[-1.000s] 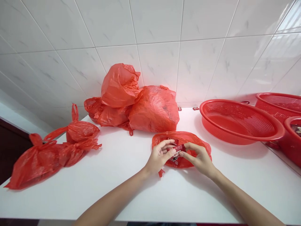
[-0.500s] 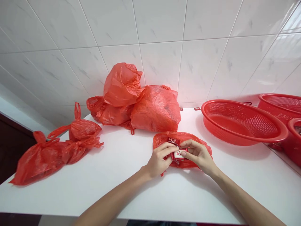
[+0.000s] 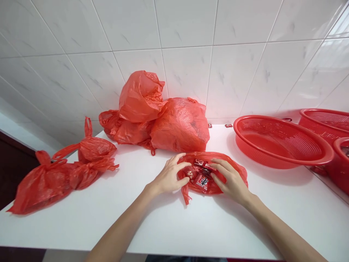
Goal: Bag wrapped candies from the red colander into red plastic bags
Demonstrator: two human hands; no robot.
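An opened red plastic bag lies in front of me, with several small red wrapped packets showing in its mouth. My left hand is at the bag's left rim, its fingers spread and curved with nothing in them. From the right, my right hand reaches over the bag, fingers apart, fingertips beside the dark and red packets. Whether those fingertips touch a packet I cannot tell. A twisted strip of the bag hangs over its near left side onto the white table.
Bulging red bags are piled against the tiled wall. Tied red bags lie at the left. A red mesh basket stands at the right, with more red baskets beyond it. Two small red packets lie near the wall.
The white-and-red packet that both hands held over the bag is no longer between them. My hands have parted, the left moving left, and the packets inside show more.
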